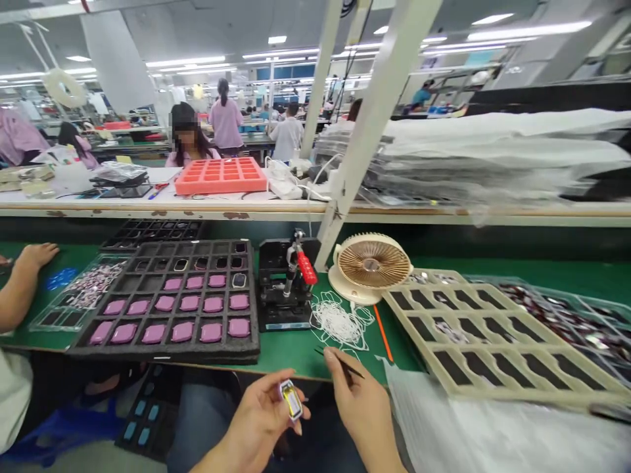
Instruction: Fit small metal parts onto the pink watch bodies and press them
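My left hand (263,410) holds a small watch case (290,399) between thumb and fingers, its open side turned up with a yellow and silver part showing inside. To the right, my right hand (357,391) is closed around dark tweezers (349,369), whose tips point left over the bench edge. The tweezers are apart from the case. Ahead on the left stands a black foam tray (165,357) with purple watch cases (182,331) in several compartments. A black press with a red handle (306,268) stands beyond my hands.
A cream fan (372,266) stands behind a tangled white cable (340,322) and an orange stick (383,334). At right lie a beige tray (493,341) and plastic sheeting (473,430). A co-worker's hand (40,255) rests at the far left. A shelf (197,211) crosses above.
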Demonstrator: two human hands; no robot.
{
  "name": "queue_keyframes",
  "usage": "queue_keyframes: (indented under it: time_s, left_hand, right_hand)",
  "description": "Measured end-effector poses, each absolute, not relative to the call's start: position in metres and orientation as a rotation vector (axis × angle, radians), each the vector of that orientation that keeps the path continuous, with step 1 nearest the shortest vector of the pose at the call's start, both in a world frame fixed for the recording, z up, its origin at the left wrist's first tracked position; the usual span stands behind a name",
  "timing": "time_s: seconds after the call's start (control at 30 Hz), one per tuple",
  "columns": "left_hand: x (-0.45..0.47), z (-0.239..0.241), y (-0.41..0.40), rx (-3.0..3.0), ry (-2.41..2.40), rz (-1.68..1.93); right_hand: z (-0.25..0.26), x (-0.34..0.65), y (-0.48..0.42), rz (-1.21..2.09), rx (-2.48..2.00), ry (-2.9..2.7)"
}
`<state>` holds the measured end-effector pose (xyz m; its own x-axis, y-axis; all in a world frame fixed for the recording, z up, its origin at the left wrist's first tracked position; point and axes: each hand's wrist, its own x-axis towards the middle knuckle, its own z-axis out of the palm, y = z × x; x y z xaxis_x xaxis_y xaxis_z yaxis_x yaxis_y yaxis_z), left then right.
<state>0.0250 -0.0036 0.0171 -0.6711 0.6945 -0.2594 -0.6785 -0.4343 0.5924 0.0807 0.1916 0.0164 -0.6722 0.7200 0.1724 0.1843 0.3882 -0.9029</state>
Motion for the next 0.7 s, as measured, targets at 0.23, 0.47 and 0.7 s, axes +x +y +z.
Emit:
queue_keyframes:
  time_s: [0.23, 0.47, 0.7]
  left_hand:
    - [0.012, 0.044, -0.023, 0.046, 0.951, 1.991]
    - [0.012, 0.056, -0.024, 0.262, 1.345, 1.865]
    - [0.019, 0.069, -0.025, 0.269, 1.434, 1.77]
  right_hand:
    - [0.025, 0.089, 0.179, 1.216, -0.409, -2.155]
    - [0.058, 0.109, 0.122, 1.401, 0.146, -2.027]
    - [0.044, 0.106, 0.118, 1.382, 0.182, -1.97]
